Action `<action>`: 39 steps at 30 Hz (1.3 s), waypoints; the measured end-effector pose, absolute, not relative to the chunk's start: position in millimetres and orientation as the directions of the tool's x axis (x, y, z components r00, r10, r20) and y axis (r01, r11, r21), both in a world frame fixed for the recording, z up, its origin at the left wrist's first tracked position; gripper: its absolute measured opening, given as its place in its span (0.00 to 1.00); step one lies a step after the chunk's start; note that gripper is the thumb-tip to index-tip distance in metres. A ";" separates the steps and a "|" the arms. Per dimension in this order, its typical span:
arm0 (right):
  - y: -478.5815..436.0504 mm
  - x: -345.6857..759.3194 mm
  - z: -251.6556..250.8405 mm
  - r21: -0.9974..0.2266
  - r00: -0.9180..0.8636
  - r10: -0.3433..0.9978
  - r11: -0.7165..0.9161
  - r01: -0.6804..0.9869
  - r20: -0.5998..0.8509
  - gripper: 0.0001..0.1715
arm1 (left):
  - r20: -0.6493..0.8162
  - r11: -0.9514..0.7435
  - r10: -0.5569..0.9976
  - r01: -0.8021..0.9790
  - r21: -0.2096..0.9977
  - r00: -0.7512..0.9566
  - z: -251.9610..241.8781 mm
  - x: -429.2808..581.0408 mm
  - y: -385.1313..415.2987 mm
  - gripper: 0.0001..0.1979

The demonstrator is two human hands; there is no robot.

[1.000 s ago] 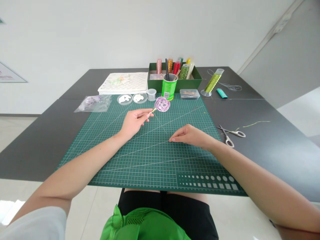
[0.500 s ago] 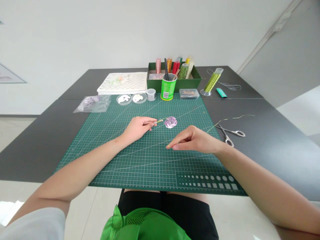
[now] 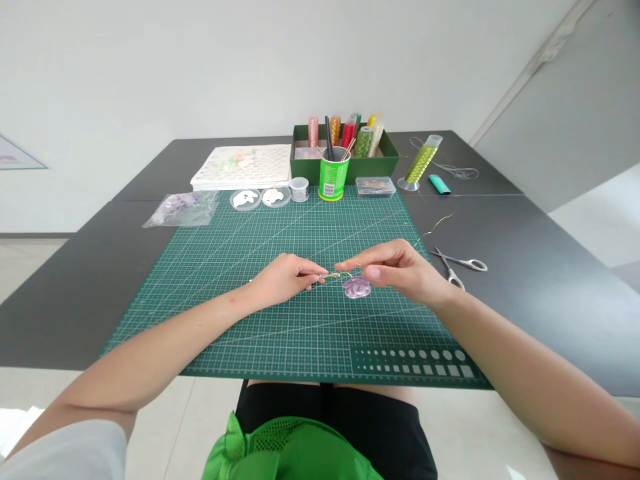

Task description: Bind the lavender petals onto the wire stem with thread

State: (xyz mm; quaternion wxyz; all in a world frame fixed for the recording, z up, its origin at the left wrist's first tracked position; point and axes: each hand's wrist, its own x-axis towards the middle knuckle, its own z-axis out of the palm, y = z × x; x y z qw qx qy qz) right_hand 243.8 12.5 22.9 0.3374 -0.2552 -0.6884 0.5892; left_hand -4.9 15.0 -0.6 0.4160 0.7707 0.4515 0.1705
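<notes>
My left hand (image 3: 295, 277) is closed in a pinch on the thin green-wrapped stem (image 3: 332, 275) of a purple flower (image 3: 357, 287). The flower hangs past the fingertips, its layered petals tilted down over the cutting mat. My right hand (image 3: 400, 267) is beside it, forefinger reaching to the stem and thumb just above the flower. A fine green-gold thread (image 3: 434, 228) runs from behind this hand out to the right. The hand has hold of the thread, though exactly where the fingers grip it is hard to see.
Scissors (image 3: 456, 267) lie right of the cutting mat (image 3: 225, 333). Behind stand a green can (image 3: 333, 177), a box of thread spools (image 3: 385, 160) and a leaning green spool (image 3: 423, 160). Small dishes (image 3: 245, 200), a plastic bag (image 3: 180, 208) and a white stack (image 3: 240, 180) are at back left.
My left hand has moved right and nearer me with the flower. My right hand has risen to the stem, and the thread's free end has drawn in from the right.
</notes>
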 end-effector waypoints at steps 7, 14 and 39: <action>20.6 247.9 10.2 -0.980 -0.597 0.778 0.170 -0.103 0.198 0.21 | -0.160 -0.241 0.794 0.546 0.802 0.586 -0.1 -2.3 9.3 0.13; 28.9 249.1 4.4 -0.981 -0.569 0.806 0.191 -0.015 0.166 0.27 | -0.161 -0.286 0.762 0.549 0.785 0.628 1.3 -1.5 5.6 0.13; 51.1 254.7 -13.5 -0.924 -0.612 0.791 0.228 0.308 -0.009 0.48 | 0.162 -0.372 0.820 0.297 0.880 0.549 6.4 -4.7 -3.2 0.17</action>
